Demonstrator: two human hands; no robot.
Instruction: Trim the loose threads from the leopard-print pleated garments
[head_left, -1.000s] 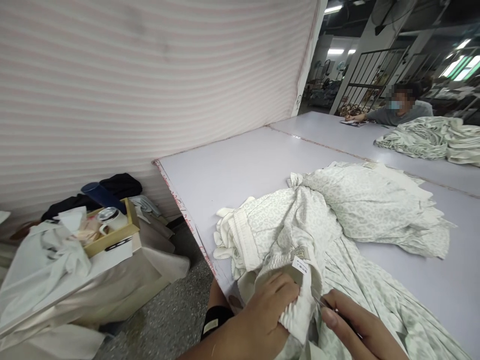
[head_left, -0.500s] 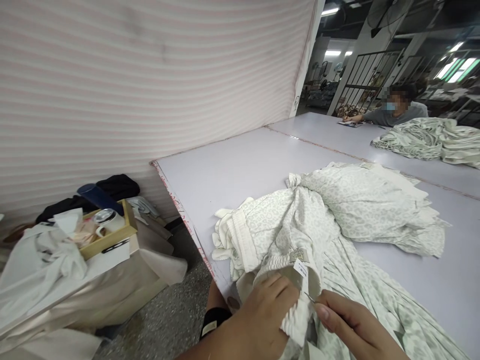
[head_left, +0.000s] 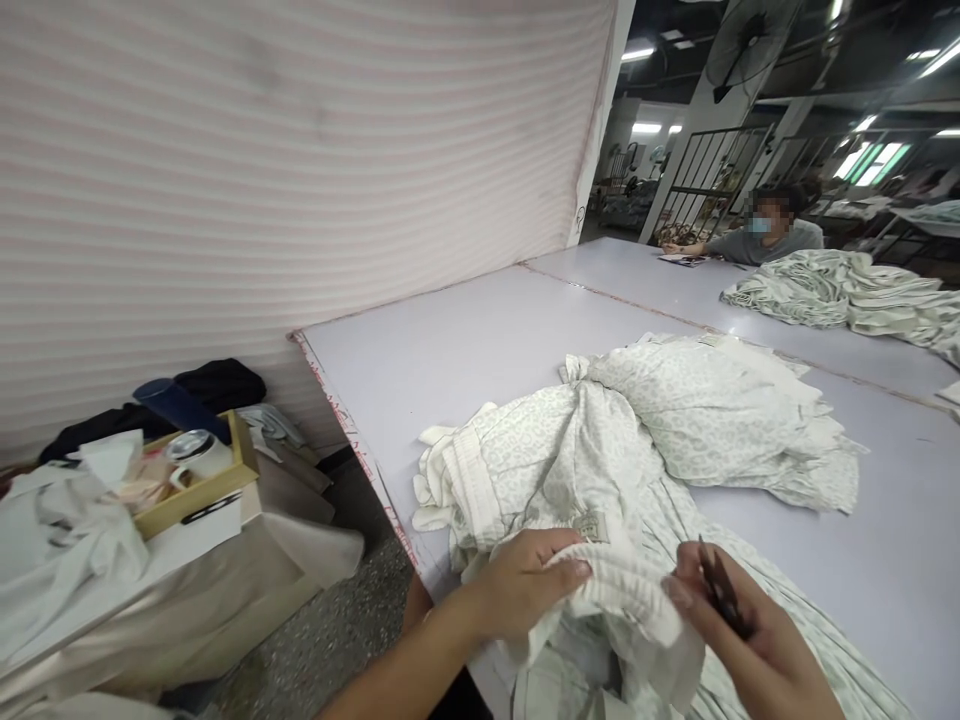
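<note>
My left hand (head_left: 525, 588) is closed on the white ribbed elastic waistband (head_left: 630, 580) of a pale leopard-print pair of pants, thumb on top. My right hand (head_left: 754, 625) is closed round dark thread snips (head_left: 721, 592), their point sticking up past the fingers. Its fingertips are at the right end of the waistband; whether they pinch the fabric I cannot tell. Just behind the waistband, a small beige label (head_left: 591, 527) shows on the garments. A stack of matching garments (head_left: 540, 455) lies under and beyond my hands, its ribbed waistbands towards the left.
A tied bundle of the same print (head_left: 750, 420) lies on the pale table (head_left: 450, 350). Another pile (head_left: 825, 290) is farther right, near a masked person (head_left: 772, 235). At left, a wooden tray (head_left: 244, 450) holds a white mug (head_left: 199, 455). A striped sheet (head_left: 300, 150) hangs behind.
The waistband opening has been folded over towards me, and the white tag inside it is out of sight. My right hand has shifted right and up, showing more of the snips. The view has turned slightly right.
</note>
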